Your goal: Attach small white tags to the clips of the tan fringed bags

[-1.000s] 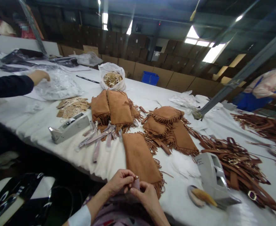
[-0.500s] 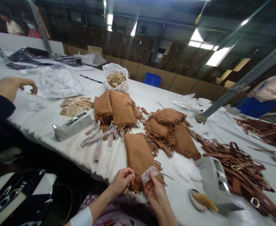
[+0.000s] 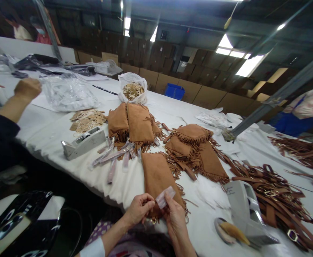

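My left hand is closed at the near table edge, pinching a small metal part at the bottom of a tan suede fringed pouch. My right hand pinches a small clear piece of tape or film just above that spot. The two hands almost touch. The pouch lies flat on the white table, its lower end over the edge toward me.
More tan fringed pouches lie piled behind, with clear tape strips and a grey tape dispenser. A second dispenser and brown straps with buckles lie right. Another person's hand reaches in at left; a person in blue is at far right.
My right hand has brought the clear piece closer to my left hand. The other person's hand at left has closed and risen. The view shifted slightly.
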Motion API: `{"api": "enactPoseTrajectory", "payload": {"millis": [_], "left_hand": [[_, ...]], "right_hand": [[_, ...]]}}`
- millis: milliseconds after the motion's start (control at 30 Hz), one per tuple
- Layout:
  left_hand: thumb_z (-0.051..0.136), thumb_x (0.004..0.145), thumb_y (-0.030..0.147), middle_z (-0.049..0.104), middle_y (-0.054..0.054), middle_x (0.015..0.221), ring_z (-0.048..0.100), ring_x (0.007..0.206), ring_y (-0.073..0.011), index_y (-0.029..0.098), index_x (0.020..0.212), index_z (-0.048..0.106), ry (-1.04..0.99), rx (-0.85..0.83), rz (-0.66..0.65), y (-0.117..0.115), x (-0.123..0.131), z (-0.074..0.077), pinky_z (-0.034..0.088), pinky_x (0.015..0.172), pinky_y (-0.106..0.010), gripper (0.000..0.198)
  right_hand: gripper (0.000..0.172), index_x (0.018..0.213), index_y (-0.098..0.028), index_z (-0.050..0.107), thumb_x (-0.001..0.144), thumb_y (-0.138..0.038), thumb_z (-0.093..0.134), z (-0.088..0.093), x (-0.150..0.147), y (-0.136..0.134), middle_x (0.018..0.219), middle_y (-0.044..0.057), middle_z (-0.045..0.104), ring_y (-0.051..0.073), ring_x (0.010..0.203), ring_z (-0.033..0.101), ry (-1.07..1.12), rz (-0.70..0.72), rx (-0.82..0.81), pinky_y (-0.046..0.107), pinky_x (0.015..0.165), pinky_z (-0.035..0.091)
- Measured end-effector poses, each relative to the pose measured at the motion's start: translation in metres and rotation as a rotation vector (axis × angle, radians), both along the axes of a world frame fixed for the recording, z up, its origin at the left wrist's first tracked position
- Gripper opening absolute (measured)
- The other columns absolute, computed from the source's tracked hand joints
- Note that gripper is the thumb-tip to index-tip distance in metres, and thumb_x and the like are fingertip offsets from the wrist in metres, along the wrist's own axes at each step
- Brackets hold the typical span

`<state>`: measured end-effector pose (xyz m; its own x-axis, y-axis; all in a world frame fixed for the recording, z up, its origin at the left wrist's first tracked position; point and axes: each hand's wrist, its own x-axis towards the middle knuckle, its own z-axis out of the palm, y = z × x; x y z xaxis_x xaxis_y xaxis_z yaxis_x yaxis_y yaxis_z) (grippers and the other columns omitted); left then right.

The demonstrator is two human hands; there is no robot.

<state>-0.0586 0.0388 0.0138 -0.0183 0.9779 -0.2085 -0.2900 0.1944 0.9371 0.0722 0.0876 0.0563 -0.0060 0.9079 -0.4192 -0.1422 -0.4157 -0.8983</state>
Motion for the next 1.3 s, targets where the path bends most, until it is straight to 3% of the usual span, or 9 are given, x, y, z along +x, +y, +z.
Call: {"api": "enactPoseTrajectory", "payload": {"millis": [100, 233, 567, 833, 933, 1033, 1100, 1200, 1300], "left_hand": [[0.060, 0.078, 0.054, 0.052, 0.006, 0.053, 0.035, 0.029, -0.0035, 0.016, 0.078, 0.056, 0.011, -0.009, 0.008, 0.000, 0.000, 0.002, 0.024, 0.028, -0.017, 0.038], [0.058, 0.080, 0.056, 0.052, 0.005, 0.055, 0.040, 0.033, -0.0052, 0.016, 0.078, 0.055, 0.025, 0.002, -0.019, -0.001, 0.000, 0.002, 0.032, 0.031, -0.018, 0.040], [0.050, 0.087, 0.039, 0.055, 0.006, 0.072, 0.052, 0.046, -0.0090, 0.023, 0.111, 0.029, -0.134, 0.134, -0.054, -0.007, -0.005, -0.008, 0.048, 0.047, -0.023, 0.035], [0.051, 0.088, 0.029, 0.058, 0.002, 0.085, 0.057, 0.070, -0.0117, 0.024, 0.110, 0.030, -0.144, 0.176, -0.042, -0.017, -0.009, 0.002, 0.047, 0.067, -0.025, 0.031], [0.054, 0.087, 0.033, 0.061, -0.003, 0.097, 0.060, 0.086, -0.0150, 0.023, 0.109, 0.037, -0.068, 0.174, 0.034, -0.024, -0.012, 0.003, 0.047, 0.079, -0.028, 0.030], [0.060, 0.081, 0.042, 0.061, -0.006, 0.100, 0.060, 0.093, -0.0187, 0.021, 0.099, 0.048, 0.080, 0.057, 0.255, -0.029, -0.021, 0.003, 0.051, 0.077, -0.029, 0.030], [0.061, 0.077, 0.053, 0.062, -0.005, 0.088, 0.062, 0.081, -0.0181, 0.019, 0.088, 0.052, 0.084, -0.100, 0.337, -0.032, -0.031, 0.005, 0.052, 0.063, -0.026, 0.037], [0.054, 0.075, 0.068, 0.064, -0.005, 0.069, 0.061, 0.059, -0.0150, 0.014, 0.080, 0.057, -0.147, -0.360, 0.196, -0.038, -0.045, 0.011, 0.051, 0.054, -0.026, 0.054], [0.050, 0.074, 0.074, 0.068, -0.009, 0.070, 0.066, 0.060, -0.0172, 0.010, 0.083, 0.062, -0.428, -0.518, -0.020, -0.046, -0.052, 0.017, 0.053, 0.058, -0.028, 0.066]], "right_hand": [[0.051, 0.067, -0.011, 0.069, 0.052, -0.058, 0.081, -0.012, 0.003, 0.002, 0.059, 0.006, 0.066, 0.015, 0.051, 0.056, -0.027, 0.029, -0.048, 0.024, 0.048, 0.043], [0.054, 0.072, -0.009, 0.071, 0.060, -0.062, 0.074, -0.022, 0.007, 0.001, 0.063, 0.007, 0.067, 0.017, 0.055, 0.055, -0.168, 0.145, 0.077, 0.026, 0.052, 0.042], [0.059, 0.076, -0.011, 0.071, 0.071, -0.068, 0.059, 0.000, 0.001, -0.016, 0.064, 0.006, 0.068, 0.021, 0.060, 0.058, -0.413, 0.358, 0.248, 0.029, 0.059, 0.044], [0.026, 0.082, -0.018, 0.071, 0.072, -0.043, 0.070, -0.004, -0.009, -0.031, 0.078, 0.006, 0.071, 0.023, 0.073, 0.063, -0.546, 0.382, 0.522, 0.029, 0.070, 0.049], [0.021, 0.085, -0.019, 0.071, 0.076, -0.038, 0.067, -0.005, -0.011, -0.034, 0.082, 0.006, 0.071, 0.022, 0.076, 0.064, -0.544, 0.370, 0.599, 0.028, 0.070, 0.049], [0.021, 0.079, -0.019, 0.070, 0.081, -0.039, 0.063, -0.006, -0.013, -0.035, 0.076, 0.004, 0.068, 0.019, 0.069, 0.062, -0.563, 0.390, 0.620, 0.027, 0.066, 0.048], [0.022, 0.075, -0.019, 0.068, 0.082, -0.039, 0.062, -0.008, -0.015, -0.037, 0.072, 0.003, 0.065, 0.018, 0.067, 0.060, -0.603, 0.396, 0.689, 0.027, 0.065, 0.046], [0.019, 0.074, -0.019, 0.064, 0.085, -0.033, 0.058, -0.015, -0.018, -0.041, 0.074, 0.003, 0.061, 0.017, 0.070, 0.058, -0.673, 0.442, 0.853, 0.028, 0.066, 0.045], [0.011, 0.078, -0.020, 0.063, 0.084, -0.019, 0.053, -0.028, -0.018, -0.044, 0.081, 0.006, 0.061, 0.020, 0.076, 0.058, -0.745, 0.519, 1.033, 0.031, 0.068, 0.046]]}}
